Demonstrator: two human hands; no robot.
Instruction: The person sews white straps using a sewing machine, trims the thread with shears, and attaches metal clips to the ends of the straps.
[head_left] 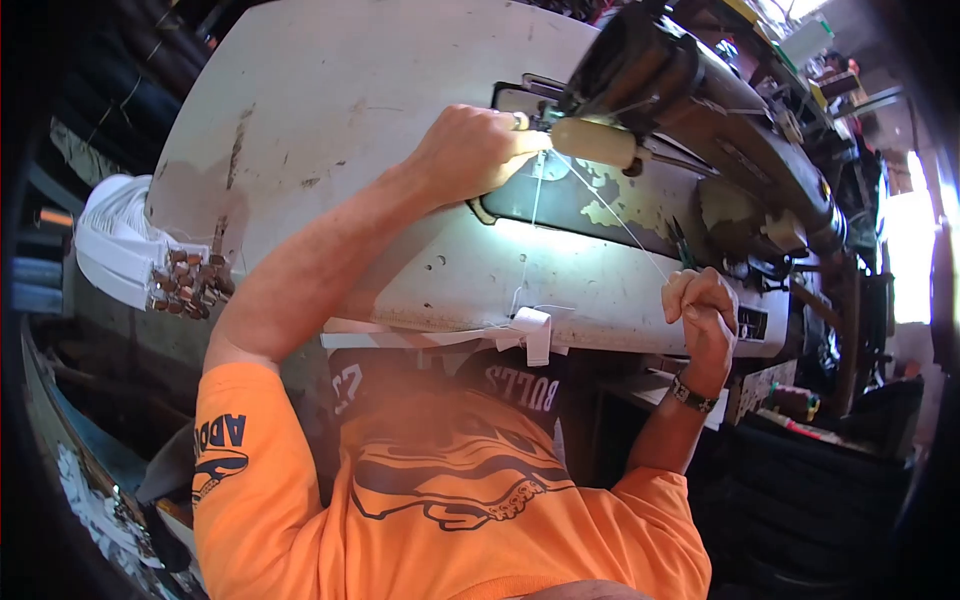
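A sewing machine (640,70) stands on a worn white table, its lamp lighting the needle area. My left hand (465,150) is at the needle and presser foot, fingers closed and pressed together; whatever they pinch is hidden. White thread (612,218) runs taut from the needle area to my right hand (702,300), whose closed fingers hold its end to the right of the machine bed. Another thread hangs from the needle toward the front edge. There a folded white strip (534,336) lies partly over the edge, near my lap.
A bundle of white strips with brown ends (130,245) hangs at the table's left side. Small dark snips (683,243) stand by the machine's base near my right hand. The white tabletop (300,90) has stains and small holes. Shelves and clutter fill the right background.
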